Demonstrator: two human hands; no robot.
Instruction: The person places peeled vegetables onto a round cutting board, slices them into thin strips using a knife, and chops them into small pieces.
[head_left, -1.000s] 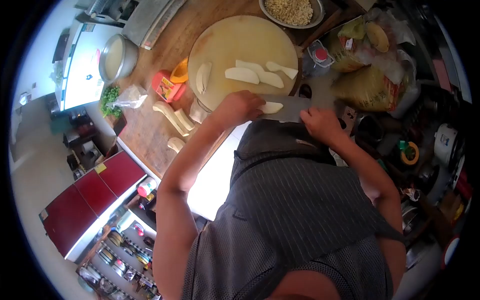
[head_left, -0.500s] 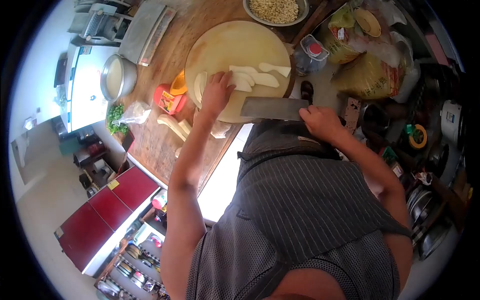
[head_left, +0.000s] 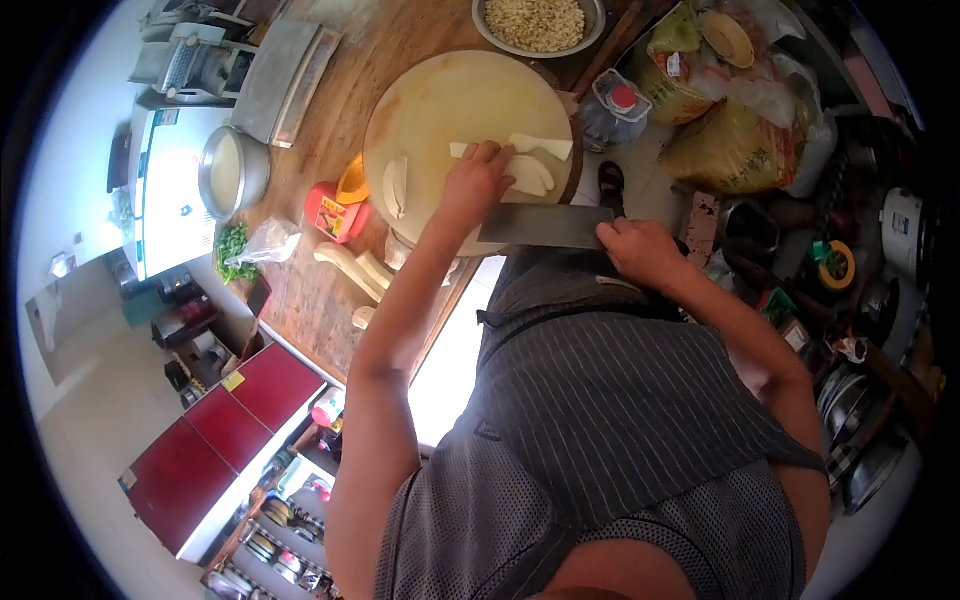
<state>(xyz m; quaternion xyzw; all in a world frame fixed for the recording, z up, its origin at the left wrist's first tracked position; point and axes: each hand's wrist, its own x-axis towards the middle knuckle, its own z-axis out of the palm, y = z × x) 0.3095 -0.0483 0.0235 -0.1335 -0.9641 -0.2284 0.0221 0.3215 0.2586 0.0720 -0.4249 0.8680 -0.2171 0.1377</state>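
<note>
Pale, long slices shaped like king oyster mushroom lie on the round cutting board. My left hand is over them, fingers together and pressed onto the slices, hiding some of them. One slice with a flared end lies just beyond its fingertips. More slices rest apart at the board's left. My right hand is closed round the handle of a cleaver, whose broad blade lies flat along the board's near edge.
Whole pale pieces lie on the wooden table left of my forearm. A red and yellow container, a metal pot and a bowl of pale kernels stand around the board. A plastic jug and sacks are at the right.
My left hand has moved right across the board, away from the left-hand slices, and the slices under it are bunched closer together. The cleaver has barely moved.
</note>
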